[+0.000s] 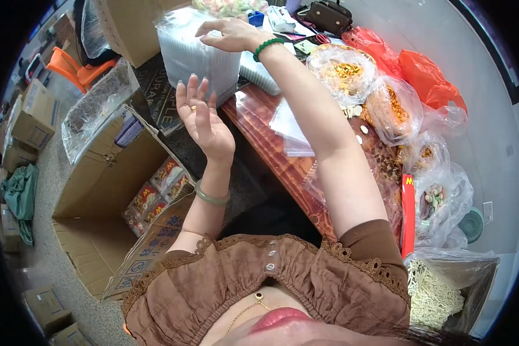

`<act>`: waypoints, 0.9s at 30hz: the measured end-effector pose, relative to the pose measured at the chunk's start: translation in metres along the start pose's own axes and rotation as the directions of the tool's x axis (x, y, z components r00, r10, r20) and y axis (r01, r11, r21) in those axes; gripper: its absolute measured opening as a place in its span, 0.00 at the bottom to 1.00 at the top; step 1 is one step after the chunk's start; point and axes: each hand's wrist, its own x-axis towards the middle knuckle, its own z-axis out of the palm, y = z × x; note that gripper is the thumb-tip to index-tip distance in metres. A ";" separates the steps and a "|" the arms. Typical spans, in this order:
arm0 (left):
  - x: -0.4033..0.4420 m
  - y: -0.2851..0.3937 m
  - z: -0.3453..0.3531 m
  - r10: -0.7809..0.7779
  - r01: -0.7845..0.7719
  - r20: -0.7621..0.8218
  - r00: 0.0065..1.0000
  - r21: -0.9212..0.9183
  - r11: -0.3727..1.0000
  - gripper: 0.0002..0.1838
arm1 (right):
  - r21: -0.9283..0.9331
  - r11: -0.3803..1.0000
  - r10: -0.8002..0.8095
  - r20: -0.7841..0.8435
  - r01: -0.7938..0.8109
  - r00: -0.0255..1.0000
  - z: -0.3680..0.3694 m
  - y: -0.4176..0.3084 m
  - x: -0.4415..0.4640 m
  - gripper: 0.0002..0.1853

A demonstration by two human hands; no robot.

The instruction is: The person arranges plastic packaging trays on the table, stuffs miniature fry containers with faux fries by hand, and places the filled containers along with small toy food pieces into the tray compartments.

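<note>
A tall stack of clear plastic trays, partly wrapped in film, stands at the top centre. Over its upper right part reaches my right hand, fingers apart and slightly bent; whether they touch the film is unclear. My left hand is raised in front of the stack, palm up, with its fingers spread and nothing in it. A second, lower stack of trays lies just right of the tall one. Clear plastic bags lie flat on the red-brown table.
Bags of orange pieces, red plastic bags and a brown purse lie along the right side. An open carton holds red-and-white packets at left. An orange chair stands behind. Lower right is a box of pale pieces.
</note>
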 end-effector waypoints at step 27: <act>-0.251 -0.048 0.218 -0.116 0.068 0.933 0.342 0.098 0.993 0.24 | -0.396 -0.191 0.945 -0.321 -0.898 -0.059 -0.144 -0.107 -0.761 0.50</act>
